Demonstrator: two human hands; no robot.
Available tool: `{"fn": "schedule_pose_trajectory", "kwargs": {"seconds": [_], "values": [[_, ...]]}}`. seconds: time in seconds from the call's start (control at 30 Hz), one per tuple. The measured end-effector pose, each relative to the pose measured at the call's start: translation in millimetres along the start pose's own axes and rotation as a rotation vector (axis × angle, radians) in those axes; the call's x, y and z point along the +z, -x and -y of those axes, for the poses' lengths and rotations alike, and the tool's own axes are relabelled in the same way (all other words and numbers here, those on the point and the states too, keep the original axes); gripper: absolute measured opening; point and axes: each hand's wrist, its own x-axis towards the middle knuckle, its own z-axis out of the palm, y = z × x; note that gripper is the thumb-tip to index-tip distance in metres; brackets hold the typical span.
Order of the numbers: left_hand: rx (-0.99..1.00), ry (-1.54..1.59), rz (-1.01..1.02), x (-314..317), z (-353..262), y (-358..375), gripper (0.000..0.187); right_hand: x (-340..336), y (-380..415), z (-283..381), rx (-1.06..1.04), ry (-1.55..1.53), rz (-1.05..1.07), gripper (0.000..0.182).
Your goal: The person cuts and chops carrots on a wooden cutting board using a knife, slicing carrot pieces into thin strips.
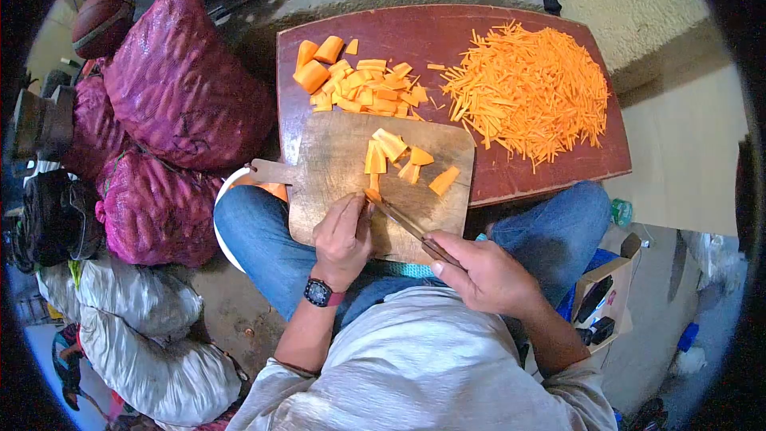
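My right hand (483, 271) is wrapped round the handle of a knife (405, 222), whose blade points up and left across a wooden cutting board (327, 160). The blade's tip end is at a small piece of carrot (372, 195), which the fingers of my left hand (345, 231) pinch near the middle of the board. Several cut carrot slices (389, 144) lie just beyond, with one more slice (444, 180) off to the right. A watch (317, 293) sits on my left wrist.
Behind the board, a dark red table (431, 32) bears carrot chunks (367, 88) at left and a heap of carrot sticks (531, 92) at right. Full purple mesh sacks (183, 80) stand at far left, white sacks (159, 359) below them. An open box (606, 303) is by my right knee.
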Motion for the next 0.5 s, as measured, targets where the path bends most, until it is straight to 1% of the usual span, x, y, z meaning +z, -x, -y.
{"fn": "schedule_pose_trajectory", "kwargs": {"seconds": [0.07,0.17,0.33,0.5], "values": [[0.003,0.000,0.003,0.6,0.4,0.1,0.028,-0.2,-0.4,-0.4,0.006,0.023,0.007,0.039],[-0.013,0.002,0.003,1.3,0.1,0.0,0.028,-3.4,-1.0,2.4,-0.047,-0.032,-0.013,0.038],[-0.008,-0.007,-0.018,2.5,-1.8,-1.4,0.026,-9.3,-2.3,9.8,0.059,-0.077,0.045,0.038],[0.005,-0.024,-0.011,1.8,-0.9,0.9,0.026,-7.7,-6.0,8.1,0.057,-0.034,0.051,0.039]]}}
